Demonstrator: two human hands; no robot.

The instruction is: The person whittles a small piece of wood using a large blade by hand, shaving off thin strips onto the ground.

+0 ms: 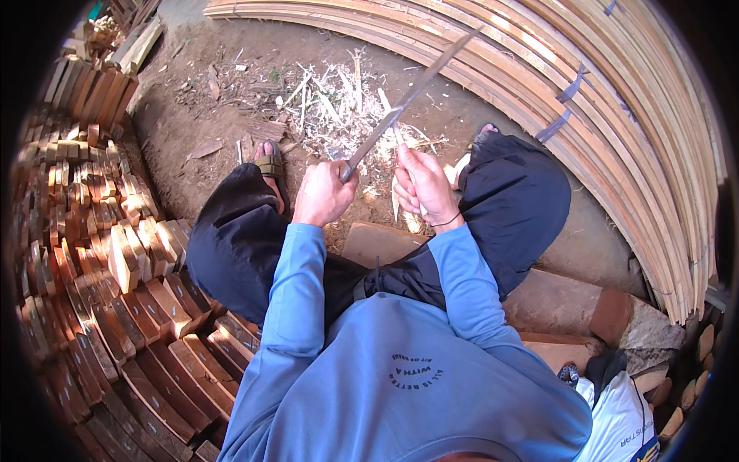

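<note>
My left hand (323, 194) is closed around the near end of a long knife (435, 73). Its narrow blade slants up and away to the right. My right hand (425, 185) pinches a thin pale wooden stick (398, 135). The stick's upper end meets the blade about midway along; whether the two touch, I cannot tell. Both hands are in front of me between my knees, a short way apart. Beyond and below them, a heap of pale wood shavings and slivers (331, 108) lies on the dirt floor.
Stacked short wooden boards (146, 323) fill the left side. Long curved-looking bundles of wooden strips (531, 73), tied with blue-grey bands, run along the far and right side. A white bag (620, 423) lies at the lower right, beside stone or brick blocks (550, 308).
</note>
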